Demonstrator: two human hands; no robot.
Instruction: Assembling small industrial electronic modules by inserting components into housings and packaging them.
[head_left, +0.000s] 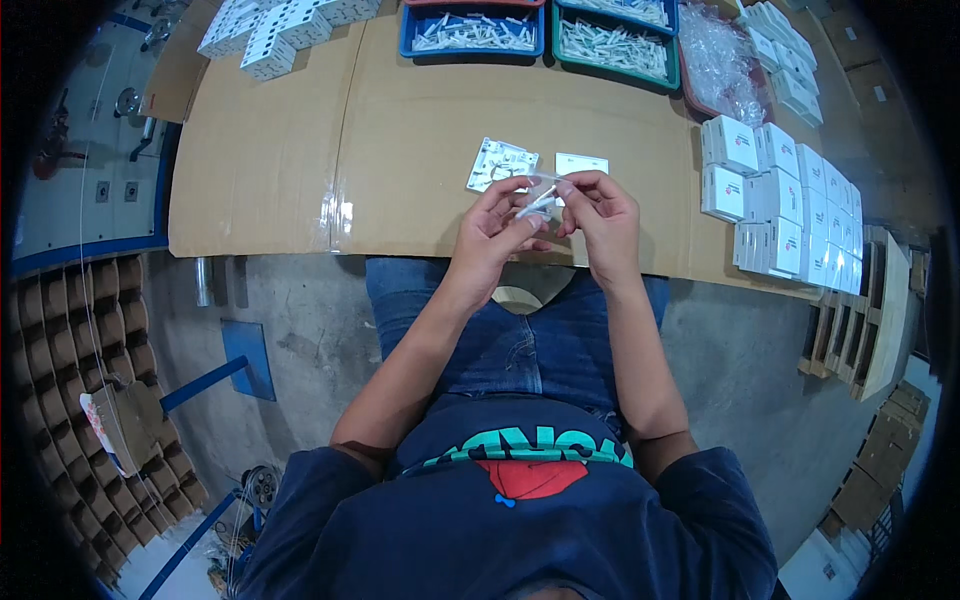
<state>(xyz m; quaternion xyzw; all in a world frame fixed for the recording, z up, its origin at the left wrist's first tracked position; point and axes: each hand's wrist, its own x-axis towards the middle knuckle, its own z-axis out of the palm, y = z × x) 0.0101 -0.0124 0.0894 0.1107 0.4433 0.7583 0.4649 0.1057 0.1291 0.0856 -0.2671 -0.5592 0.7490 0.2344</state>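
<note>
Close together over the near edge of the table, my two hands meet around a small clear plastic bag (546,178). Pinched in the fingers of my left hand (490,232) are slim white plastic pieces (537,206), pointing up and to the right. My right hand (606,218) has its thumb and fingertips closed on the bag; its far edge shows between the hands. Just beyond my left fingers lies an open white plastic housing (497,163) with its inside facing up. A flat white cover (582,163) rests beyond my right fingers, partly hidden by them.
Cardboard (420,130) covers the table. Along the back stand a blue bin (473,56) and a green bin (618,81) of slim white pieces. Behind the right-hand stacks of white boxes (780,200) is a red bin of clear bags (722,65). More white units (275,45) sit back left.
</note>
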